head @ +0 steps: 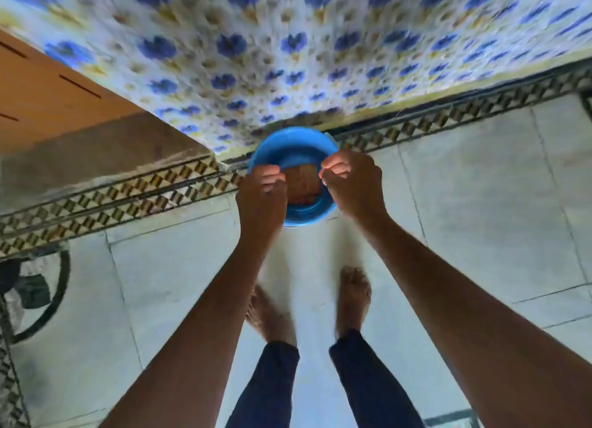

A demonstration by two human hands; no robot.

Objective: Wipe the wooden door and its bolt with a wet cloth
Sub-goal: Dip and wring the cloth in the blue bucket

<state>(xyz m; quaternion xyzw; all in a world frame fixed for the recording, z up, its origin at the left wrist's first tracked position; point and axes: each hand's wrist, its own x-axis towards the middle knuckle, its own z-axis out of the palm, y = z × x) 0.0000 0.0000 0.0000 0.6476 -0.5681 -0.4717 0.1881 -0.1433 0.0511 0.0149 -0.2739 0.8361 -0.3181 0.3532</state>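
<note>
Two hands over blue basin (293, 152) on floor | left hand (261, 192) and right hand (350, 184) curled, grasp unclear, blurred | brown cloth (304, 185) between them in basin | wooden door (48, 94) upper left, apart | stage: early, wetting cloth; wiping not started, bolt unseen

From my headset: a tiled wall (288, 43) patterned with blue flowers on white meets a pale stone floor (464, 203). A border strip (112, 200) of small dark-and-tan checks runs along the wall's base. At left I see a dark curved metal frame (61, 286).
</note>
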